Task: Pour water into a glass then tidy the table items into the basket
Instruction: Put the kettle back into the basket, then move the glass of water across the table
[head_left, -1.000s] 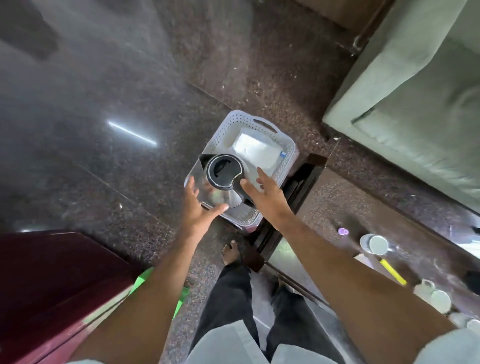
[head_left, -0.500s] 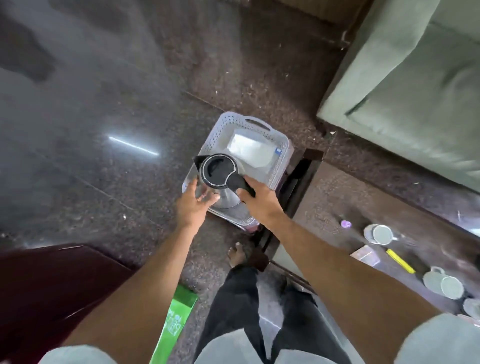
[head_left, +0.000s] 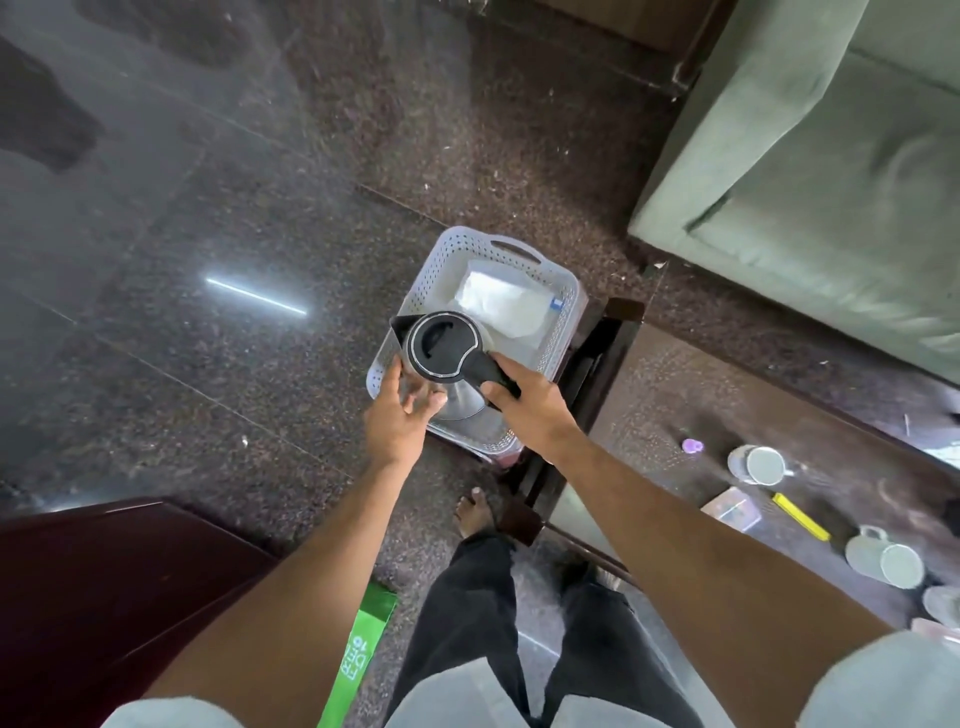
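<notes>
From the head view, your right hand (head_left: 530, 410) was wrapped around the black handle of the kettle (head_left: 441, 358), holding it over the near end of the basket (head_left: 563, 291). Your left hand (head_left: 400, 421) was spread, its fingertips pressed to the kettle's steel side. The pale perforated basket stood on the floor (head_left: 234, 208), just beside the far corner of the worktop (head_left: 670, 395), with a white packet (head_left: 498, 304) lying in its far end; the packet's small blue label was too small to read. On the worktop, toward its right edge, sat two mugs (head_left: 761, 465) (head_left: 885, 561), a small purple cap (head_left: 692, 445), a clear box (head_left: 732, 508) and a yellow stick (head_left: 800, 517). A green bag (head_left: 363, 649) on the floor by your left leg carried white lettering, not legible from here.
</notes>
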